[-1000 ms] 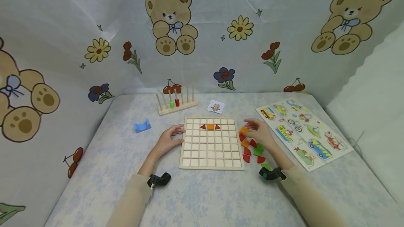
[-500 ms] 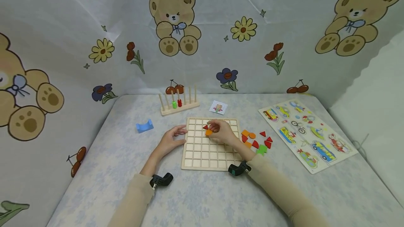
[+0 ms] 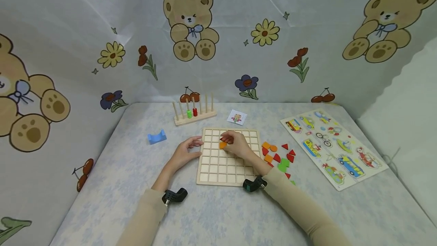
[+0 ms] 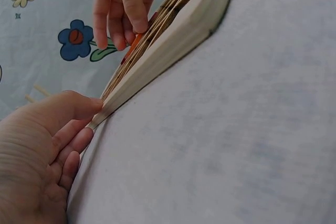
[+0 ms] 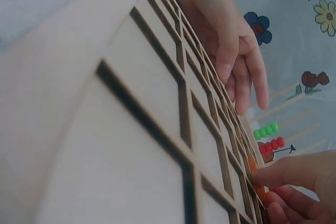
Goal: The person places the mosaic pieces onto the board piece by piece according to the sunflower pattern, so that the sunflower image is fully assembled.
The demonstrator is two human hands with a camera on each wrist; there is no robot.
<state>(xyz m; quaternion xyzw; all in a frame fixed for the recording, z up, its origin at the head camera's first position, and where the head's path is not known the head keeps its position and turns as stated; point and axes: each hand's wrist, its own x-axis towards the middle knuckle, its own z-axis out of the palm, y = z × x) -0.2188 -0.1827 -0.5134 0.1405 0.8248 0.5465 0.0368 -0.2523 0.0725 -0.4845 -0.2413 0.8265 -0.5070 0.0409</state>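
Observation:
My left hand [image 3: 184, 153] rests at the left side of a pale wooden grid board [image 3: 213, 169]. Its thumb and fingertips touch the rim, spread apart in the head view. Over the board's upper middle, my right hand [image 3: 239, 148] pinches an orange square tile [image 3: 222, 145] low at a grid cell. In the right wrist view the thumb lies on this orange tile [image 5: 253, 171]. Just above it, a red triangle tile [image 3: 222, 139] peeks out from behind the fingers, which hide other cells of that row.
Loose red, orange and green tiles [image 3: 284, 162] lie right of the board, partly behind the right forearm. A picture puzzle board [image 3: 332, 145] is farther right. Behind stand a peg rack [image 3: 196, 118] with beads and a small pattern card [image 3: 237, 117]. A blue curved block [image 3: 157, 137] sits left.
My right hand has moved left from the loose tiles onto the board, carrying the orange square tile, then down slightly to a cell. The left hand stays at the board's edge.

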